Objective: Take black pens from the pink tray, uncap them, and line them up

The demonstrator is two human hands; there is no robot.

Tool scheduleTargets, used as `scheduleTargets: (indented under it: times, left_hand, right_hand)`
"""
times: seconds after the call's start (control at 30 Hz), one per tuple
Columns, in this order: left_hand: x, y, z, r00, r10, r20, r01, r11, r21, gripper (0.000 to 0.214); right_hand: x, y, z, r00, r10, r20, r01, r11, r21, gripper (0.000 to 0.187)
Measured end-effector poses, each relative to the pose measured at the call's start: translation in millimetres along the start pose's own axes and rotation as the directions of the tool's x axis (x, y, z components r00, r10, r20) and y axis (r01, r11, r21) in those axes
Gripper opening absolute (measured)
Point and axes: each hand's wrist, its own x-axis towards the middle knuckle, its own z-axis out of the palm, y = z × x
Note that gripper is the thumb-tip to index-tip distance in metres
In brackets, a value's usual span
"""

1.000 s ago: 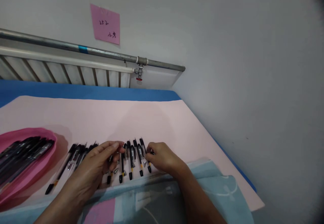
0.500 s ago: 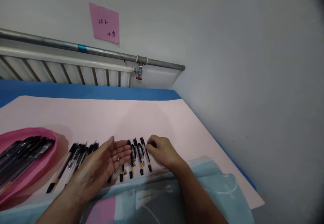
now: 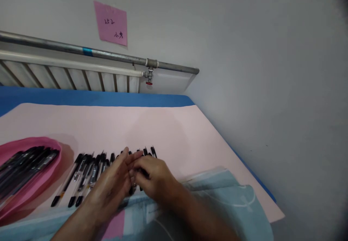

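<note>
Pens (image 3: 91, 172) lie side by side on the bench (image 3: 176, 128), long axes roughly 12-to-6 o'clock, under the flat, open-fingered left hand (image 3: 114, 183), the right hand (image 3: 153, 177) at its 3 o'clock curled over them, grip unclear.

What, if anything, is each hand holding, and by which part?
It cannot be told. The left hand and the right hand meet over the row of pens, blurred, hiding any hold.

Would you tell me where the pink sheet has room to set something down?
Free: the pink sheet between the pens and the blue edge, plus its right corner. Crowded: the near edge, with pens, left hand, right hand, pink tray.
</note>
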Motion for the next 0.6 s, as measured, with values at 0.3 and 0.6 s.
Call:
scheduleTargets:
  times: [0.3,0.6]
  left_hand:
    - [12,6,-16.5,0.992,0.127,-0.022,-0.125,0.989,0.076,0.038]
    - [15,4,-21.5,0.986,0.167,0.012,-0.168,0.982,0.086,0.034]
  right_hand:
    - [-7,47,-50,0.87,0.485,0.092,-0.424,0.829,-0.364,0.017]
    - [-9,37,-50,0.812,0.525,0.255,-0.437,0.836,-0.331,0.015]
